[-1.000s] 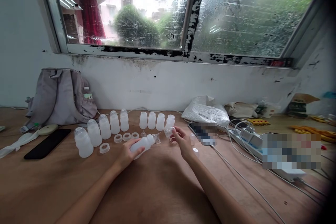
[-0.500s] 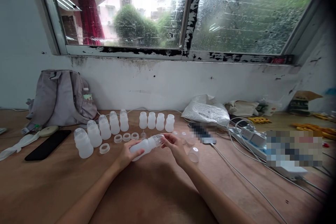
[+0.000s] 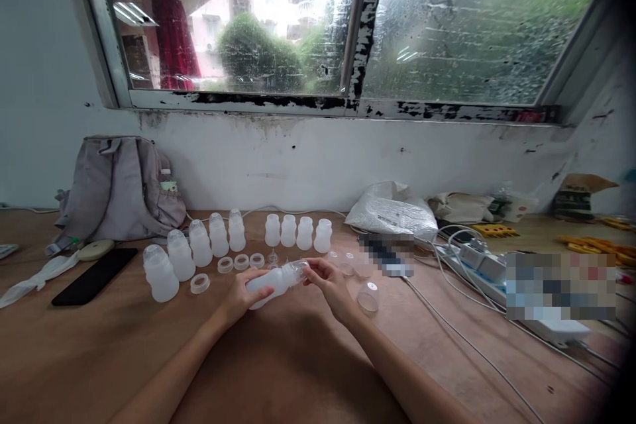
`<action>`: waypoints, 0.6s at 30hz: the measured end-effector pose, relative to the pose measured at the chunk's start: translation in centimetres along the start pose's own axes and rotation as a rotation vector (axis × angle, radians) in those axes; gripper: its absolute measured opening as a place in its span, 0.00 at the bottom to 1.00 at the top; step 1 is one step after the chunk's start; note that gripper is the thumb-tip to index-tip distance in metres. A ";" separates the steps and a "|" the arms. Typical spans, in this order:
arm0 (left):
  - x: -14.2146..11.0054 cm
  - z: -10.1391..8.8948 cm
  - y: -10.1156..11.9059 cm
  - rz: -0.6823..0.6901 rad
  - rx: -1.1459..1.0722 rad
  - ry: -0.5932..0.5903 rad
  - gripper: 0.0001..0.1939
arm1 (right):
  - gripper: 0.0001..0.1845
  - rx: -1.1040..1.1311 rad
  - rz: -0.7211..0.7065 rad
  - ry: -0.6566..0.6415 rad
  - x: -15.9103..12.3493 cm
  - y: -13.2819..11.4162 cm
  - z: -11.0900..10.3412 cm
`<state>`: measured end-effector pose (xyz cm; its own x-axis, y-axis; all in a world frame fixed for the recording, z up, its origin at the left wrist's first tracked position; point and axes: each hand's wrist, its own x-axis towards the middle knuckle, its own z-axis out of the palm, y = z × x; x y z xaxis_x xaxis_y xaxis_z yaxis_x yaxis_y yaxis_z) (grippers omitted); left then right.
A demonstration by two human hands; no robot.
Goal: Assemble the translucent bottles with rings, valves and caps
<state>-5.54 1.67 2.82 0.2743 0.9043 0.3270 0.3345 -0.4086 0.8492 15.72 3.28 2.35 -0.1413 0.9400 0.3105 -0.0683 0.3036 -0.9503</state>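
A frosted white baby bottle (image 3: 271,283) lies tilted in my left hand (image 3: 247,291), whose fingers wrap round its body. My right hand (image 3: 328,283) pinches a clear bottle cap (image 3: 297,270) that sits over the bottle's top end. Just behind the bottle are several bottle rings, one of them a screw ring (image 3: 257,261), and a clear nipple (image 3: 273,256). A loose clear cap (image 3: 368,297) stands to the right of my right wrist, with more clear caps (image 3: 349,264) behind it.
Capped bottles (image 3: 161,275) stand in a slanting row at left. Uncapped bottles (image 3: 305,233) line the back. A black phone (image 3: 94,276) and grey backpack (image 3: 122,189) lie left. At right are a silver padded bag (image 3: 391,211), a charging phone (image 3: 380,253), cables and a power strip (image 3: 551,328).
My right hand has brought the clear cap left and down onto the bottle's top, covering the nipple end. My left hand keeps hold of the bottle in nearly the same place.
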 end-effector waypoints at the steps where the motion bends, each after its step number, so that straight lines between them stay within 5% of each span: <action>1: 0.0 0.0 0.1 0.002 0.000 -0.001 0.20 | 0.14 0.000 -0.001 0.003 0.0 0.0 0.0; 18: -0.6 0.7 0.5 0.038 0.033 0.045 0.16 | 0.12 0.090 0.008 0.020 -1.0 -0.6 1.1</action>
<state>-4.88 0.82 2.77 0.2467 0.8923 0.3781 0.3543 -0.4463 0.8218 14.87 1.96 2.62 -0.1224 0.9456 0.3013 -0.1555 0.2816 -0.9469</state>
